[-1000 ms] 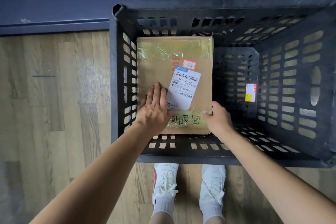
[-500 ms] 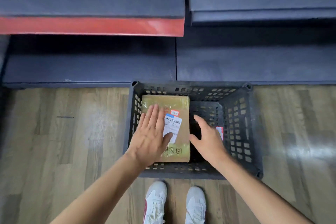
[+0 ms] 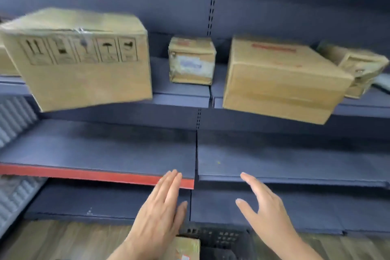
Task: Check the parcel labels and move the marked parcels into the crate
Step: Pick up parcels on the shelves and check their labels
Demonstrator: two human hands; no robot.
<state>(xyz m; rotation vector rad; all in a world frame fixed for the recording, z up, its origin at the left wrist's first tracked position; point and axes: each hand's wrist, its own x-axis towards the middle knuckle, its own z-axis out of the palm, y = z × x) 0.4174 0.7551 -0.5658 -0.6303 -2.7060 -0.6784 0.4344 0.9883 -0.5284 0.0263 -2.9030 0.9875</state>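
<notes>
Parcels on the shelf, one in the crate

The dark slotted crate [image 3: 219, 236] sits on the floor low between the two raised hands, and a taped brown parcel [image 3: 185, 248] lies flat in its left part, just under the left wrist. Well above both hands, four more stand on the upper shelf: a big box [image 3: 84, 63] with handling symbols up left, a small taped box [image 3: 192, 61] with a blurred label straight above, a wide flat box [image 3: 280, 80] with red print up right, and a crumpled one [image 3: 358, 69] beyond it, far right.
</notes>
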